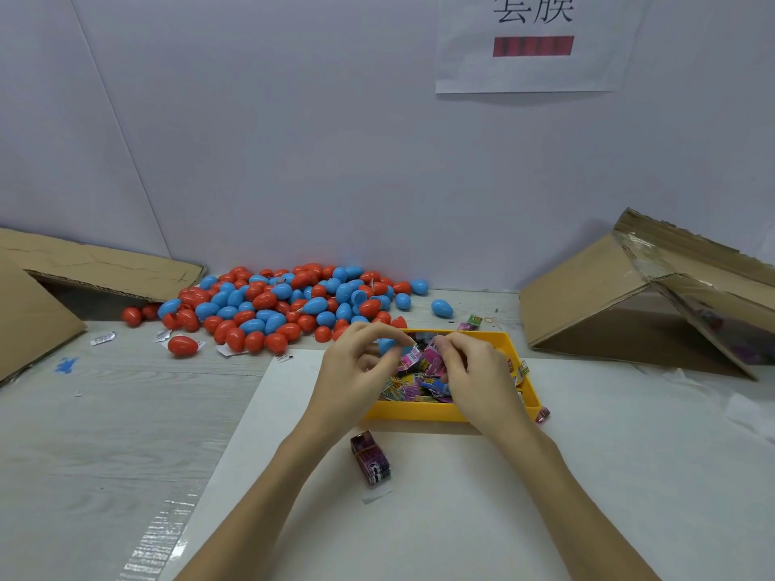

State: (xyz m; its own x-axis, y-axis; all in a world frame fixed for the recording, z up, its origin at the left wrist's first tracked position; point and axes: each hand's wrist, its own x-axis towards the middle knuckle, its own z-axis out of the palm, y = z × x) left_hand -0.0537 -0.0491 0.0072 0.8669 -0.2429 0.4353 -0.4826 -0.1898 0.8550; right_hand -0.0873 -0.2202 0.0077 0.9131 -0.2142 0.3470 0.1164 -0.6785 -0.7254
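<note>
One pink sleeve (424,357) held over one yellow tray (509,342).
It is pinched by left hand (356,371) and right hand (472,373); one sleeve bundle (371,458) is seen at 6 o'clock.

Table (105,434) with eggs (268,304), yellow tray (419,414)

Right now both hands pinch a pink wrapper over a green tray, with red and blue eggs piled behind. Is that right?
The tray is yellow, not green; the head view shows it. The left hand and right hand do pinch a pink wrapper over it, with red and blue eggs piled behind.
</note>
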